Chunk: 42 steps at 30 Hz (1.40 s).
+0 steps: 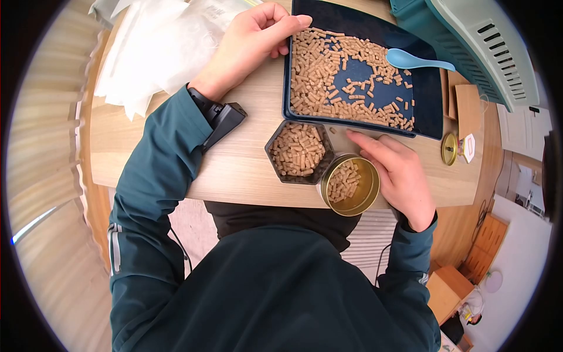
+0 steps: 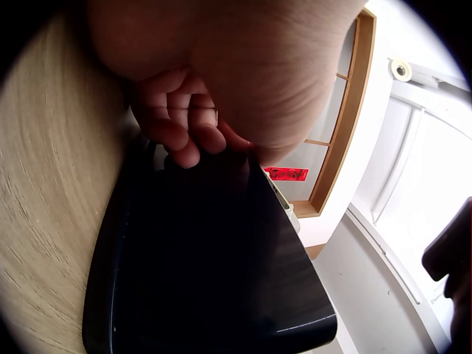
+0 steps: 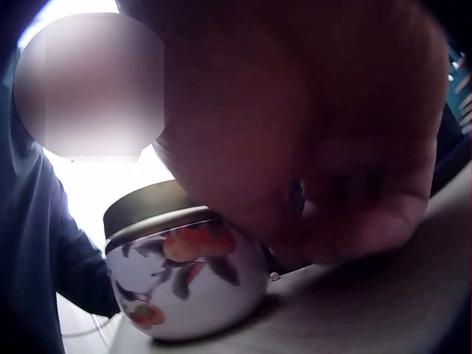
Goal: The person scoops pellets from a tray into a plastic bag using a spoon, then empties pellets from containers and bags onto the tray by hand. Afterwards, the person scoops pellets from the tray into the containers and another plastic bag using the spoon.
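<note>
While left hand (image 1: pixel 251 46) pinches dark tray (image 1: pixel 429 102) at rim, right hand (image 1: pixel 400 171) rests beside tin (image 1: pixel 366 183) of pellets (image 1: pixel 342 182), index finger extended, nothing gripped.

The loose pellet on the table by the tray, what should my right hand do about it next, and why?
I'd guess the right hand should pick up the loose pellet and drop it into the tray, because it lies outside on the table, close to that hand, and the tray holds many like it.
</note>
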Each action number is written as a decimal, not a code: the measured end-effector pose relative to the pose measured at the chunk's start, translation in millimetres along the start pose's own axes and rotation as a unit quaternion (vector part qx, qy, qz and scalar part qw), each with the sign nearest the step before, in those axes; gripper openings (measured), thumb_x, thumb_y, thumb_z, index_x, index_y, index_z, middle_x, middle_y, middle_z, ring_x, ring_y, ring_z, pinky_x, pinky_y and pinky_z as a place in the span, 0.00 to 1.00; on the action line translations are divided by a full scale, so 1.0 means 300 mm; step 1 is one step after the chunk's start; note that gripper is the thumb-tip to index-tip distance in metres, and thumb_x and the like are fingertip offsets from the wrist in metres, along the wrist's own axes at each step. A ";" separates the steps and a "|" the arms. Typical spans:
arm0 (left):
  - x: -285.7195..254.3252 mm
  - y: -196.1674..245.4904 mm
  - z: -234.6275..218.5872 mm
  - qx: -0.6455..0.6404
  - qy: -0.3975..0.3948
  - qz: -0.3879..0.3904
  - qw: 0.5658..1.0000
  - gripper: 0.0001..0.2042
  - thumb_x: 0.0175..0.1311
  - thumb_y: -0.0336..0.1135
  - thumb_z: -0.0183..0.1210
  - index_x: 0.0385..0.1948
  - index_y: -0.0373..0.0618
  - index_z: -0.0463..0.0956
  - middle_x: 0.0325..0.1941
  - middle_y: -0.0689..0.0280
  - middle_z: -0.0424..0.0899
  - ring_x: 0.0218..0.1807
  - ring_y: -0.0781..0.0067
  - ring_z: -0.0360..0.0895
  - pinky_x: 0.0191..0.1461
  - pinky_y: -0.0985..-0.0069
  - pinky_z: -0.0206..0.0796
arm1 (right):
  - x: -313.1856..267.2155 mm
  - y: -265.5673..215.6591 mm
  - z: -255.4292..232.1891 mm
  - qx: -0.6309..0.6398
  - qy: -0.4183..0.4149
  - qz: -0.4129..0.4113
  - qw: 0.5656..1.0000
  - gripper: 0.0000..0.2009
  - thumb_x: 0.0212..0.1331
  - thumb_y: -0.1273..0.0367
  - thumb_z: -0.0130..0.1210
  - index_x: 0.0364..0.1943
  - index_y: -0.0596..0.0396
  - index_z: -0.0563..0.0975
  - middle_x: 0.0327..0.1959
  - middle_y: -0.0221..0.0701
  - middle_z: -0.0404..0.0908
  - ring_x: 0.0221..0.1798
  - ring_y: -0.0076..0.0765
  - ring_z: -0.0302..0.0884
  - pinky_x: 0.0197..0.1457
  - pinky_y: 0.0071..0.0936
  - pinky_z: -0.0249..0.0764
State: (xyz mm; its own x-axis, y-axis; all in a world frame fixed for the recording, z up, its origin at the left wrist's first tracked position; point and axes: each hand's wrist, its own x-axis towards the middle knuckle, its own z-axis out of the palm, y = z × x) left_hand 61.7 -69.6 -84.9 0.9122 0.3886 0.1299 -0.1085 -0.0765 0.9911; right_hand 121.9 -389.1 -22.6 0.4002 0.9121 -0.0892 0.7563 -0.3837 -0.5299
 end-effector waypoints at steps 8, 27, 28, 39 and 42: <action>0.001 -0.001 -0.001 0.000 0.000 -0.003 1.000 0.15 0.73 0.46 0.66 0.29 0.50 0.76 0.28 0.79 0.75 0.30 0.89 0.68 0.36 0.85 0.60 | 0.063 -0.037 -0.043 -0.096 -0.064 -0.060 0.992 0.30 0.59 0.76 0.58 0.68 0.38 0.78 0.30 0.38 0.74 0.35 0.48 0.79 0.41 0.45 0.76; 0.002 -0.004 -0.004 -0.004 -0.008 -0.002 1.000 0.15 0.73 0.46 0.67 0.29 0.48 0.77 0.29 0.78 0.76 0.30 0.88 0.68 0.36 0.84 0.59 | -0.008 0.002 -0.033 -0.206 0.020 -0.125 0.970 0.20 0.53 0.72 0.67 0.54 0.45 0.86 0.28 0.29 0.70 0.32 0.40 0.76 0.35 0.37 0.77; 0.003 -0.005 -0.004 -0.004 -0.007 -0.003 1.000 0.15 0.73 0.46 0.67 0.29 0.49 0.77 0.28 0.78 0.75 0.29 0.87 0.68 0.36 0.84 0.59 | -0.012 0.006 -0.029 -0.207 0.020 -0.124 0.970 0.20 0.53 0.72 0.67 0.54 0.45 0.86 0.28 0.29 0.70 0.32 0.40 0.76 0.35 0.37 0.77; 0.002 -0.001 -0.001 -0.007 -0.006 0.001 1.000 0.15 0.73 0.47 0.66 0.30 0.48 0.78 0.29 0.78 0.76 0.30 0.88 0.69 0.36 0.84 0.60 | -0.032 0.030 -0.002 -0.175 0.079 -0.060 0.979 0.06 0.59 0.74 0.67 0.37 0.54 0.79 0.34 0.36 0.82 0.38 0.48 0.82 0.39 0.42 0.79; 0.002 -0.001 -0.005 -0.009 -0.009 -0.008 1.000 0.15 0.73 0.47 0.66 0.30 0.48 0.78 0.29 0.78 0.76 0.30 0.88 0.69 0.37 0.84 0.61 | -0.038 0.040 -0.014 -0.192 0.088 -0.066 0.975 0.06 0.60 0.75 0.66 0.39 0.55 0.80 0.33 0.35 0.81 0.37 0.48 0.81 0.39 0.41 0.78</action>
State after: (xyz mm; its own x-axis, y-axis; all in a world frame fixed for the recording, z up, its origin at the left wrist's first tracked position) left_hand 61.6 -68.1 -85.2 0.9207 0.3736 0.1129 -0.1004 -0.0528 0.9935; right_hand 128.6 -404.6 -24.5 0.3435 0.9312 0.1216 0.9317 -0.3216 -0.1689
